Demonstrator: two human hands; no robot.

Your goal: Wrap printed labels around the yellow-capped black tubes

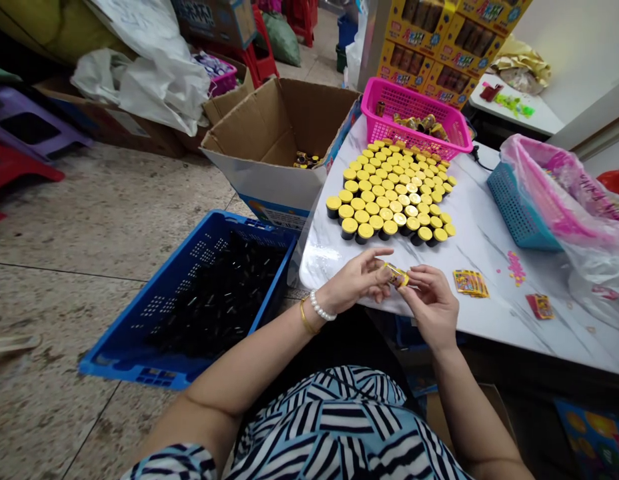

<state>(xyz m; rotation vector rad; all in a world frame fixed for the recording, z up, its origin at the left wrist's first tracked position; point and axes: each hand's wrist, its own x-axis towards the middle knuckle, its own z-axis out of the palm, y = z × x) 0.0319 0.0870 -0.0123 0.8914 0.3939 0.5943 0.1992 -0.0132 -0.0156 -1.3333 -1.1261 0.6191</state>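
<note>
Black, white and blue patterned cloth [349, 427] covers my body nearest the view, with both forearms reaching out over the near edge of the marbled table [482, 233]. Between my hands, just above that edge, is a small yellow-wrapped container [396, 275]. With my right hand [429, 300] I pinch its right end between thumb and fingers; my left hand [363, 279] (the one wearing a string of white beads [321, 307] at the wrist) is loosely curled at the other end, index finger stretched out, and I cannot tell whether it grips. Just beyond, yellow-capped containers [382, 201] stand packed together, a pink basket [419, 139] behind them on the far side. To the right lie a stack of printed cards [470, 283] and some pink bits [515, 267]. On the left, a blue crate [164, 283] holds a heap of black pieces [224, 287].
</note>
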